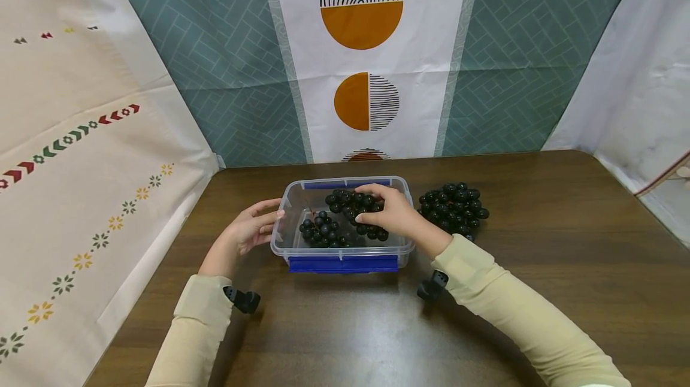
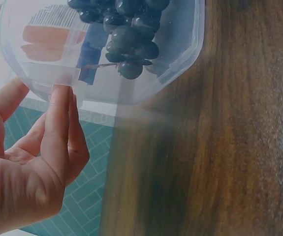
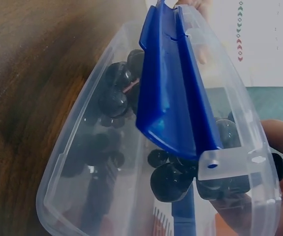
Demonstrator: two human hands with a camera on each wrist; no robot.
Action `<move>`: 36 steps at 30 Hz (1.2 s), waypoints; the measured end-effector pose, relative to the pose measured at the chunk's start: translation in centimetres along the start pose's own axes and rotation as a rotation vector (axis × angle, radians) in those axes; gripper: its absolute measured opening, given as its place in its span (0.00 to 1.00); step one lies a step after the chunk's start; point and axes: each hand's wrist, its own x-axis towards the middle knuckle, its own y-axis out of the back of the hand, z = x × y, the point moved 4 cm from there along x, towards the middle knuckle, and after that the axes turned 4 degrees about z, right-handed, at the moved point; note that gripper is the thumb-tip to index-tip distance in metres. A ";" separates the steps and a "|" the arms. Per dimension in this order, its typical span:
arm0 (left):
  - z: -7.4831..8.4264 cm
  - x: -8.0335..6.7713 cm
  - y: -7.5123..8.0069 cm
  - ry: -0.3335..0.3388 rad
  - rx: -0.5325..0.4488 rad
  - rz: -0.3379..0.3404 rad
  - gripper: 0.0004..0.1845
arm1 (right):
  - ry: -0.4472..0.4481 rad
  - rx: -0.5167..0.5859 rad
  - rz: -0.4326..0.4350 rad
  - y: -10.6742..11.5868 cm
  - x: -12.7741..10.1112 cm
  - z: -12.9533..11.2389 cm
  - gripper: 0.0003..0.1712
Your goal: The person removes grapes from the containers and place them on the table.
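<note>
My right hand [image 1: 396, 213] holds a bunch of dark grapes [image 1: 345, 201] inside a clear plastic container [image 1: 286, 243]. Thumb and fingers grip the bunch from its right side. Another bunch of dark grapes [image 1: 319, 232] lies on the container's floor at the left, its stem showing in the left wrist view. Against the container's left wall rests my left hand [image 1: 252, 228], fingers mostly straight and fingertips touching near the rim. In the right wrist view the container wall and a blue latch [image 3: 166, 93] partly cover the held grapes.
A further pile of dark grapes [image 1: 453, 207] sits on the brown wooden table [image 1: 539, 243], just right of the container. Blue latch flaps [image 1: 342, 264] line the container's front and back sides. Patterned cloths [image 1: 226, 45] hang behind and at both sides.
</note>
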 end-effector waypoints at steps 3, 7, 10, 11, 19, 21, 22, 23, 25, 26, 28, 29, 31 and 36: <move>0.0 0.0 0.0 0.001 -0.007 0.003 0.33 | 0.004 -0.002 0.004 0.2 0.0 0.0 0.32; 0.1 0.0 0.0 -0.001 -0.009 0.005 0.33 | -0.001 0.007 0.007 0.5 0.1 0.0 0.32; 0.2 -0.1 0.0 -0.009 -0.005 -0.006 0.34 | -0.003 0.023 0.016 0.8 0.1 -0.1 0.32; 0.2 -0.1 -0.1 -0.011 -0.007 -0.006 0.34 | 0.000 0.025 0.020 0.9 0.1 -0.2 0.32; 0.0 -0.2 0.0 -0.006 -0.009 -0.008 0.36 | -0.004 0.039 0.027 1.7 -0.3 -0.8 0.32; 0.0 -0.2 0.0 -0.007 -0.002 -0.003 0.36 | -0.001 0.042 0.035 1.9 -0.3 -0.8 0.32; 0.0 -0.1 0.0 -0.010 0.003 0.000 0.35 | 0.001 0.041 0.042 2.1 -0.3 -0.9 0.32; 0.0 -0.1 0.0 -0.013 0.011 0.000 0.35 | 0.003 0.043 0.047 2.2 -0.3 -0.9 0.32; 0.0 -0.1 -0.1 -0.020 0.022 0.002 0.35 | 0.002 0.047 0.057 2.4 -0.4 -0.9 0.32; 0.1 -0.2 -0.1 -0.020 0.022 0.004 0.35 | 0.001 0.048 0.059 2.5 -0.4 -1.0 0.32; 0.1 -0.2 -0.1 -0.023 0.027 0.005 0.35 | 0.003 0.049 0.061 2.7 -0.4 -1.0 0.32; 0.1 -0.2 -0.1 -0.023 0.026 0.004 0.35 | 0.004 0.050 0.061 2.8 -0.4 -1.0 0.33; 0.1 -0.3 -0.1 -0.018 0.021 0.009 0.34 | 0.006 0.050 0.063 3.0 -0.5 -1.1 0.33; 0.1 -0.4 0.0 -0.021 0.011 0.007 0.34 | 0.032 0.044 0.078 3.6 -0.7 -1.6 0.32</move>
